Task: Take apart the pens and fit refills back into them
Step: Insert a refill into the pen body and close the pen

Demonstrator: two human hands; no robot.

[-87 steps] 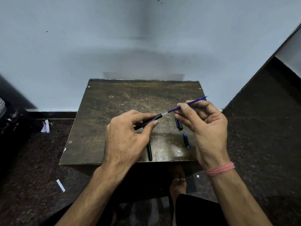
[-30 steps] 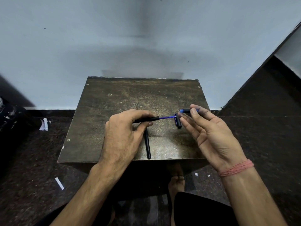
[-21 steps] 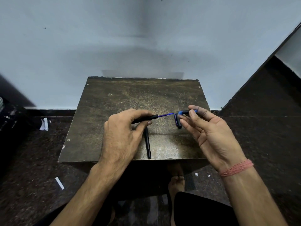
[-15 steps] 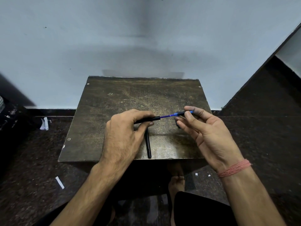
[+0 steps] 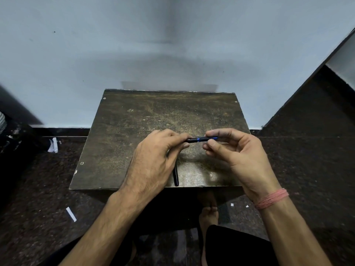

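Note:
Both hands hold one black pen (image 5: 199,139) level above the middle of the small dark table (image 5: 134,131). My left hand (image 5: 155,160) pinches the black barrel end. My right hand (image 5: 236,152) pinches the front section with its blue band, now pushed up against the barrel. The blue refill is hidden inside. A second black pen (image 5: 175,175) lies on the table near the front edge, partly under my left hand.
The table stands against a pale wall, on a dark speckled floor. Paper scraps (image 5: 71,214) lie on the floor at left and right. My bare foot (image 5: 208,214) shows under the table's front edge.
My right hand slid the front section along the exposed blue refill toward the barrel; the two parts now meet and the refill is covered. The small piece by my right fingers is out of sight.

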